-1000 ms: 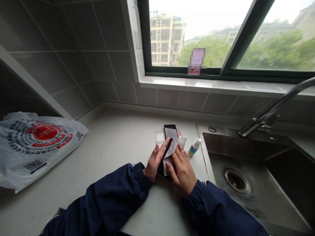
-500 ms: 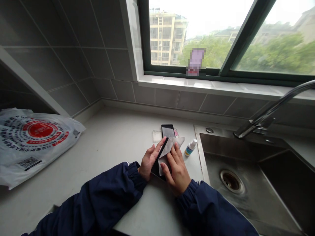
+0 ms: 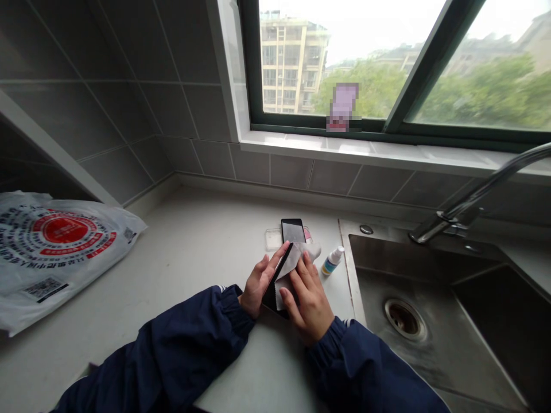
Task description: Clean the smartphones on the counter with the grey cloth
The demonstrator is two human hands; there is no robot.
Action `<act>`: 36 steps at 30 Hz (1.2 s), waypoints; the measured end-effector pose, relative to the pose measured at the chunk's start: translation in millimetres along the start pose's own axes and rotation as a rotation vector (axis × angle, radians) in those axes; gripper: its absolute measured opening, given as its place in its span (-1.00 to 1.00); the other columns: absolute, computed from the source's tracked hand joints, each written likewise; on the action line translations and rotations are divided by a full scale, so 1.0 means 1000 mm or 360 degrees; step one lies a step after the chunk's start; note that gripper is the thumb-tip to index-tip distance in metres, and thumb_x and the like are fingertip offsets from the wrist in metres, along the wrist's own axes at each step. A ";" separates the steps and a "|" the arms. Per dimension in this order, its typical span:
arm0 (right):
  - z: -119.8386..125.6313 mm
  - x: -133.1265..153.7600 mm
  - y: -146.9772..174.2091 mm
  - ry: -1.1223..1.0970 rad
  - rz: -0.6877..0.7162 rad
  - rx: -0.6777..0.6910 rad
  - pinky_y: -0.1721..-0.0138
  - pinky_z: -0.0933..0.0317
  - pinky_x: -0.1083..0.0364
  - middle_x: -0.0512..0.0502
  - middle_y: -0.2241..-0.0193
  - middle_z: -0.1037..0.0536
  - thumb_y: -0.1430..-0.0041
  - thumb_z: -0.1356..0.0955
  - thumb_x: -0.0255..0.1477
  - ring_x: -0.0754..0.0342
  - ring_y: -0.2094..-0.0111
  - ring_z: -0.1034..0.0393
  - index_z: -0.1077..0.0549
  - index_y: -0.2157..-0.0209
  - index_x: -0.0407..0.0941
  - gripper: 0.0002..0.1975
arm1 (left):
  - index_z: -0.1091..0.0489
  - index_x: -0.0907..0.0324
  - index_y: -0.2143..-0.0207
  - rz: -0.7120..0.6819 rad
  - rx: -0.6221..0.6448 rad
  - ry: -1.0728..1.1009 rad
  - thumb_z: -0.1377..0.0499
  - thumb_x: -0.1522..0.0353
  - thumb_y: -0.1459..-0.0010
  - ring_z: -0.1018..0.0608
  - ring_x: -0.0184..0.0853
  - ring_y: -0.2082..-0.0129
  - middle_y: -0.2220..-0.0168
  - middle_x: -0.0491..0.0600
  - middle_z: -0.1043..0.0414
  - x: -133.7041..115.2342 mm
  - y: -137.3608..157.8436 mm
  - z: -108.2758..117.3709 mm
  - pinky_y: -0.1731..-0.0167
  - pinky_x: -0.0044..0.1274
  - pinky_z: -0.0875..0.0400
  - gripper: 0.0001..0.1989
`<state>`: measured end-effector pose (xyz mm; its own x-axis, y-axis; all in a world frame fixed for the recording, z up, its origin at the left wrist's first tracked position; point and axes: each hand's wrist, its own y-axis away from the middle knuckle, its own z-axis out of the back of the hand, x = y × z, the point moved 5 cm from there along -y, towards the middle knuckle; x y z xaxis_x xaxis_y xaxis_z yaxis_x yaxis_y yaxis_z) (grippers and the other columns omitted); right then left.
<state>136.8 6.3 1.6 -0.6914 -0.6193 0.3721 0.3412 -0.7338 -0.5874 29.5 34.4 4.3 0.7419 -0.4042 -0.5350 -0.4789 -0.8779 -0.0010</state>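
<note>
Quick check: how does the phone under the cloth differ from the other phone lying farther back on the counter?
The near phone is gripped along its edge by the left hand, while the far phone lies untouched. The near phone is mostly hidden by the grey cloth under the right hand; the far phone's screen is fully exposed. The near phone sits angled, the far one almost straight. Both are dark slabs on the white counter.

Over at nine o'clock, the white plastic bag (image 3: 55, 246) carries a red round emblem ringed with black characters, plus a QR code label, all too small to read. The spray bottle (image 3: 332, 261) label is illegible too.
</note>
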 end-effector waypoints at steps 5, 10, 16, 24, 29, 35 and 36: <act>0.003 0.001 -0.001 -0.0001 0.0007 0.0016 -0.32 -0.02 -0.35 -0.31 -0.40 -0.05 -0.39 -0.22 -0.36 -0.28 -0.44 0.25 -0.13 -0.36 -0.22 -0.44 | -0.05 0.19 -0.40 -0.0008 -0.0030 -0.0051 0.04 0.04 -0.33 -0.11 -0.13 -0.41 -0.34 0.08 -0.21 -0.001 0.001 0.002 -0.37 -0.37 0.17 -0.30; 0.005 0.001 -0.002 -0.0016 0.0053 -0.0017 -0.31 -0.04 -0.36 -0.32 -0.40 -0.05 -0.41 -0.21 -0.35 -0.29 -0.43 0.24 -0.04 -0.39 -0.21 -0.40 | -0.01 0.19 -0.41 -0.0018 -0.0016 -0.0034 0.01 0.04 -0.31 -0.11 -0.09 -0.41 -0.34 0.11 -0.22 -0.001 0.001 0.000 -0.37 -0.34 0.17 -0.27; 0.005 -0.005 -0.001 0.0040 -0.0086 -0.0090 -0.30 -0.04 -0.38 -0.28 -0.40 -0.06 -0.42 -0.21 -0.33 -0.29 -0.43 0.20 0.01 -0.42 -0.14 -0.38 | -0.04 0.18 -0.40 -0.0036 0.0079 -0.0109 0.02 0.05 -0.32 -0.07 -0.08 -0.42 -0.37 0.09 -0.15 0.003 0.001 0.000 -0.38 -0.30 0.18 -0.30; 0.002 -0.008 0.000 0.0142 -0.0133 -0.0056 -0.28 -0.01 -0.43 -0.34 -0.40 -0.03 -0.42 -0.19 -0.31 -0.32 -0.43 0.26 0.04 -0.42 -0.19 -0.36 | -0.05 0.21 -0.39 -0.0054 0.0133 -0.0165 0.06 0.06 -0.35 -0.10 -0.09 -0.41 -0.36 0.08 -0.17 0.005 0.002 0.001 -0.39 -0.31 0.22 -0.32; -0.002 0.012 0.000 0.0109 0.0056 0.0215 -0.30 0.03 -0.41 -0.33 -0.34 -0.18 -0.41 -0.20 -0.32 -0.31 -0.42 0.18 -0.18 -0.32 -0.25 -0.46 | -0.05 0.17 -0.40 -0.0035 -0.0068 -0.0039 0.08 -0.04 -0.32 -0.22 -0.08 -0.36 -0.30 0.12 -0.27 0.004 0.001 0.005 -0.37 -0.30 0.16 -0.26; 0.006 0.040 -0.005 -0.0067 0.0332 0.0370 -0.34 0.00 -0.28 -0.30 -0.26 -0.35 -0.38 -0.25 -0.35 -0.22 -0.38 -0.02 -0.36 -0.19 -0.25 -0.56 | -0.04 0.01 -0.39 0.0096 -0.0273 0.0195 0.03 -0.16 -0.22 -0.48 0.03 -0.15 -0.23 0.19 -0.35 -0.004 0.001 0.012 -0.25 -0.10 -0.12 -0.19; 0.008 0.043 -0.006 -0.0093 0.0371 0.0374 -0.33 -0.02 -0.26 -0.29 -0.25 -0.37 -0.37 -0.26 -0.35 -0.21 -0.37 -0.05 -0.38 -0.17 -0.25 -0.58 | -0.05 -0.01 -0.39 0.0121 -0.0275 0.0216 0.02 -0.17 -0.21 -0.51 0.04 -0.11 -0.22 0.20 -0.35 -0.006 0.001 0.012 -0.21 -0.08 -0.17 -0.19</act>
<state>110.0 -18.1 26.5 -0.5423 -0.7879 0.2918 0.6279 -0.6109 -0.4822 18.9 38.7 -3.2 0.7685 -0.4915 -0.4096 -0.4570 -0.8698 0.1861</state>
